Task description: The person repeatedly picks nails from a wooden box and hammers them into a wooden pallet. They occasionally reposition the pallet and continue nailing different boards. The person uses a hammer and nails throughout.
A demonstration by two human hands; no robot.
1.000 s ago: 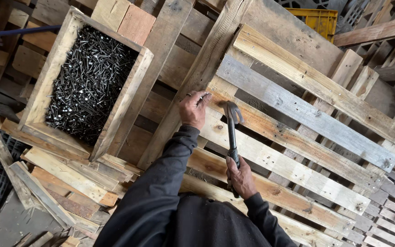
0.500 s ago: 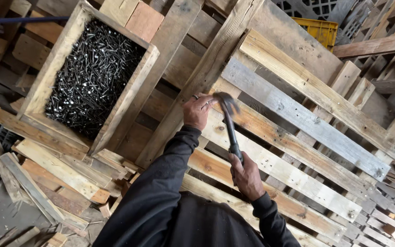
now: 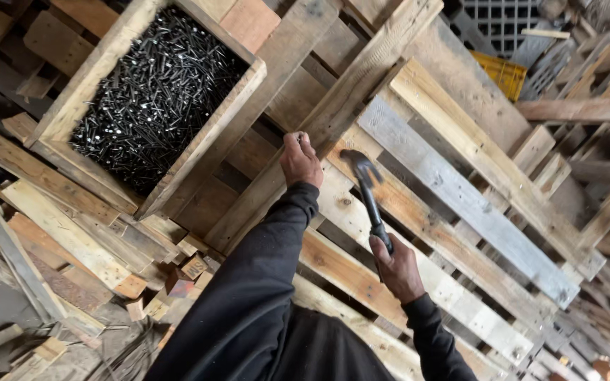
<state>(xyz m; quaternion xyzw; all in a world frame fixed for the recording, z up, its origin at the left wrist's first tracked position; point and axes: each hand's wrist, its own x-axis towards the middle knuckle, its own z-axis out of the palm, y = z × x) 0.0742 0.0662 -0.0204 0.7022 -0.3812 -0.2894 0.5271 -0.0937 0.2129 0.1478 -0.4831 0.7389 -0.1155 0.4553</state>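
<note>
- Hammer grip first: the right hand (image 3: 398, 268) is wrapped tight around the lower end of a dark-handled claw hammer (image 3: 370, 197), fingers curled fully round the handle with no gap showing.
- Its metal head is blurred and hangs just above the pale slats of a weathered wooden pallet (image 3: 460, 212), close beside the other hand; whether it touches the wood cannot be told.
- Left hand (image 3: 300, 161), at the end of a black sleeve, sits on a long diagonal timber board (image 3: 333, 120) that crosses the pallet; thumb and fingertips are pinched together against the wood, as on something very small, though what they hold is too small to make out.
- Both hands are near each other, the left one higher in the picture, the right one lower, with the hammer handle running between them.
- Up and to the left, well apart from the hands, stands a square rough-wood box (image 3: 65, 120) filled with a heap of dark steel nails (image 3: 157, 99).
- Below the box lie short offcut wooden blocks (image 3: 185, 271) in a loose pile among scrap boards.
- Behind the pallet, at the top edge, a yellow plastic crate (image 3: 504, 74) shows partly, with a grey lattice crate beyond it.
</note>
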